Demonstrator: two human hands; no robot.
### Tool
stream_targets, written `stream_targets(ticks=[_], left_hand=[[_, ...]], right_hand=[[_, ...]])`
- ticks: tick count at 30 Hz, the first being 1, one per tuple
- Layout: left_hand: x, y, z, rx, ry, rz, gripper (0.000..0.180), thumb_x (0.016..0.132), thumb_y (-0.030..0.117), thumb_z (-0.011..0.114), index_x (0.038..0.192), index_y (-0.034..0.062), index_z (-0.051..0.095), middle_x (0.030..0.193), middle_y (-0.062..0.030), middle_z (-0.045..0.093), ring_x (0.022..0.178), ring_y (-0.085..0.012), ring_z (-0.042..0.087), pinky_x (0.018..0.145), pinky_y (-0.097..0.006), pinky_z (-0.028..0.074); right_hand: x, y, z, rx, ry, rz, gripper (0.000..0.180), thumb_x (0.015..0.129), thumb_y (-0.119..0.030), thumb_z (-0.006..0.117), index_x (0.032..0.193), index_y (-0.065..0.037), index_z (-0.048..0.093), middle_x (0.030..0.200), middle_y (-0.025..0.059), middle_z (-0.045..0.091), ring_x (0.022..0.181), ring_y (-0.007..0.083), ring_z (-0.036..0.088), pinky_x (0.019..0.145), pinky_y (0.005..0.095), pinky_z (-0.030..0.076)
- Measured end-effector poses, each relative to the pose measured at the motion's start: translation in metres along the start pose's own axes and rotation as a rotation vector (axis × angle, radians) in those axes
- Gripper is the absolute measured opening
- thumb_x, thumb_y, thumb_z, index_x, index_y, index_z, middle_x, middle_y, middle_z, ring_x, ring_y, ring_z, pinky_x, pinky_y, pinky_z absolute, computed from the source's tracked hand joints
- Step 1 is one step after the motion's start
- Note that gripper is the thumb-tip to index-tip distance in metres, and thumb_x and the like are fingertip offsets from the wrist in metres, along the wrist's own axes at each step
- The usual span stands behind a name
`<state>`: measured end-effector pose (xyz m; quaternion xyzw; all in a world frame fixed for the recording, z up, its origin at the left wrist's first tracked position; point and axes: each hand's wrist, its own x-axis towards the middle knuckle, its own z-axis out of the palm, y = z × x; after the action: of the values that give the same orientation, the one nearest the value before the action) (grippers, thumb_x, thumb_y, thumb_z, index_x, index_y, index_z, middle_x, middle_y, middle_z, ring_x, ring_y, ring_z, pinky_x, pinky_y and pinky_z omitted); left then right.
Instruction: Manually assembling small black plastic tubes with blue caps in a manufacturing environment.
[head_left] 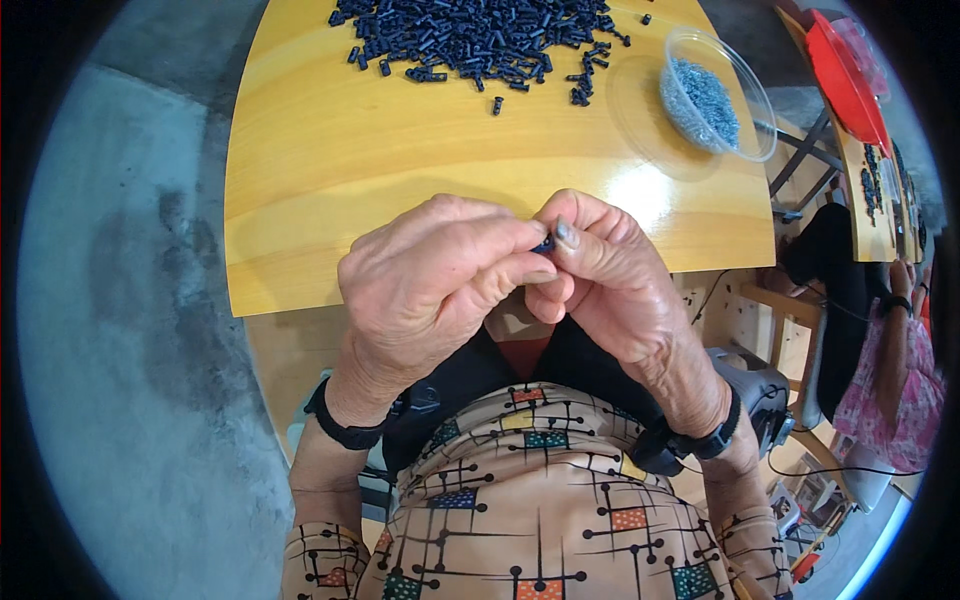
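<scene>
Small dark part (546, 244) is held over the tabletop's (480, 165) near edge, approx. mid-width, w/ L hand (430, 260) pinching it b/w thumb & index from one side and R hand (615, 275) pinching from the other; prob. a two-sided grip bc it's tiny & needs steadying. Fingers cover most of it, so can't tell its shape or whether anything's fitted to it. Dark pile (460, 35) sits along the far edge, prob. to leave the near edge for the hands; one loose piece (497, 105) lies on the near side of it. Clear bowl (752, 105) of small silvery bits (706, 100) stands by the right edge, toward the far right corner, likely walled so the bits don't scatter (rim seems to overhang that edge, maybe just lens bend). Past the right edge: a red basin (840, 85) and a co-worker in a pink top (900, 410), both well apart from the hands.
</scene>
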<state>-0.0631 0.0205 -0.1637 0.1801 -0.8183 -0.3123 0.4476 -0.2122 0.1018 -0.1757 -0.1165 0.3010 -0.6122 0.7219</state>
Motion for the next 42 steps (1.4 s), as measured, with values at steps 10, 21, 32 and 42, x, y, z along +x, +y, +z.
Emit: stream_targets(ticks=[10,21,32,42], left_hand=[[0.000,0.005,0.000,-0.094,0.013,-0.180,0.017,0.068,-0.001,0.074,0.084,0.0000,0.067,0.076,-0.0091,0.066,0.065,-0.0153,0.065,0.056,-0.023,0.052],[0.002,0.007,-0.007,-0.062,-0.034,-0.247,0.020,0.067,0.001,0.076,0.084,-0.0012,0.067,0.076,-0.0096,0.066,0.066,-0.0157,0.063,0.057,-0.023,0.049],[0.003,0.000,-0.012,-0.017,-0.084,-0.094,0.020,0.068,0.005,0.076,0.086,0.0023,0.068,0.072,-0.0090,0.064,0.062,-0.0183,0.063,0.053,-0.025,0.049],[-0.012,-0.025,-0.009,-0.390,0.163,-0.442,0.010,0.075,-0.001,0.070,0.085,-0.0028,0.068,0.069,-0.0094,0.064,0.058,-0.0123,0.061,0.051,-0.022,0.049]], right_hand=[[0.000,-0.001,-0.002,0.010,-0.048,-0.024,0.014,0.088,-0.013,0.060,0.092,0.000,0.060,0.071,0.0054,0.061,0.059,0.0121,0.059,0.055,0.0243,0.052],[0.001,-0.003,0.003,-0.166,0.017,-0.084,0.012,0.085,-0.010,0.065,0.090,0.000,0.060,0.073,0.0052,0.061,0.059,0.0098,0.057,0.054,0.0226,0.051],[0.009,-0.005,0.002,-0.140,0.031,0.038,0.012,0.081,-0.010,0.069,0.084,0.000,0.062,0.068,0.0043,0.061,0.055,0.0097,0.057,0.051,0.0213,0.049],[0.066,-0.047,0.000,-1.206,0.219,-0.378,0.013,0.083,-0.005,0.060,0.095,0.000,0.064,0.072,0.0041,0.061,0.057,0.0104,0.055,0.054,0.0226,0.045]])
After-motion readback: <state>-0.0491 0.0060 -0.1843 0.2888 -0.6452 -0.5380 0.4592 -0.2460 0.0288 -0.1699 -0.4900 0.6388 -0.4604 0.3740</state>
